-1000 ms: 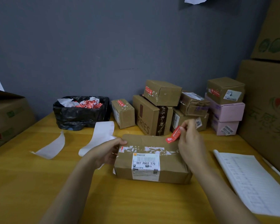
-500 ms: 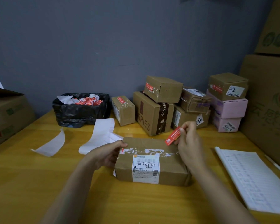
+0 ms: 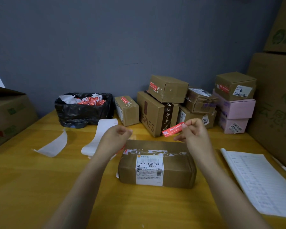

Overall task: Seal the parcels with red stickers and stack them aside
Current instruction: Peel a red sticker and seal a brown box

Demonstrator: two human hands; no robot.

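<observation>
So: parcel (image 3: 157, 164) lies flat on desk (image 3: 40, 187) w/ its long axis left-right, torn white seam running the same way along its top. Right hand (image 3: 195, 136) hovers just past the parcel's far edge, right of centre, thumb & forefinger pinching one end of the red sticker (image 3: 172, 129). The strip hangs free, approx. parallel to the seam, free end dipping toward parcel centre. Left hand (image 3: 117, 136) is over the parcel's far-left corner, fingers curled; can't tell if it pinches anything. Likely next: sticker comes down & back onto the seam. Right hand is nearer, left could steady. Stacked boxes (image 3: 168, 89) sit beyond the parcel's far edge.
</observation>
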